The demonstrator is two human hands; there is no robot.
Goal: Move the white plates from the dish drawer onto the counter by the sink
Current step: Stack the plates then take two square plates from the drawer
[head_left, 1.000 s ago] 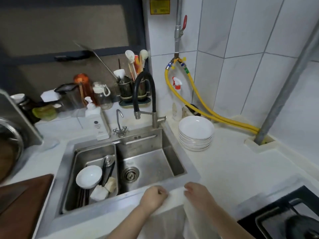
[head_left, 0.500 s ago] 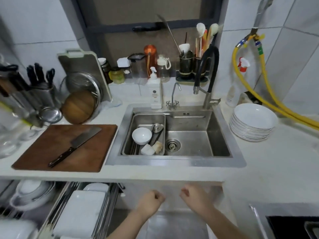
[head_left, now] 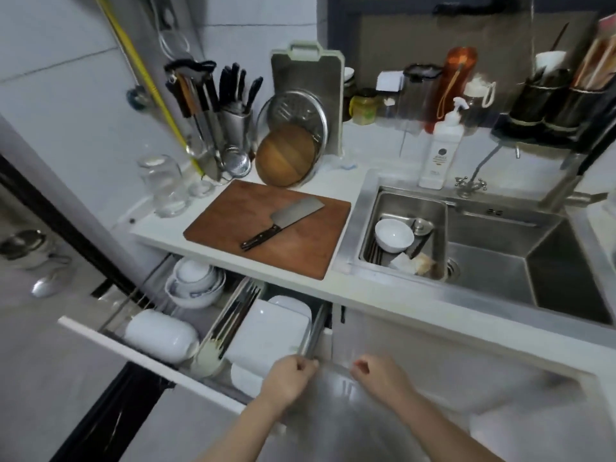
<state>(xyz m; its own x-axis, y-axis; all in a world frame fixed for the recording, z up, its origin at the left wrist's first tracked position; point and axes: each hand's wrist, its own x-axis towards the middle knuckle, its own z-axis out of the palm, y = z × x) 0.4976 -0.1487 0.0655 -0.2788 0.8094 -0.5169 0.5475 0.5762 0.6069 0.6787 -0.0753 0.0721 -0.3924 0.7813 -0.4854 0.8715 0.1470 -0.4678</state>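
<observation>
both hands empty with fingers curled, left hand (head_left: 289, 378) over the dish drawer (head_left: 146, 356) near the white plates (head_left: 266, 331), right hand (head_left: 380, 373) beside it; a careless grab could tip the plates against the rack.

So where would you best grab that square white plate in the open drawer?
Probably by its near edge, from above and the front. The square white plate lies flat on a stack in the dish drawer, with a cutlery rack on its left and the drawer rail on its right, so those sides look cramped. The left hand is closest.
</observation>
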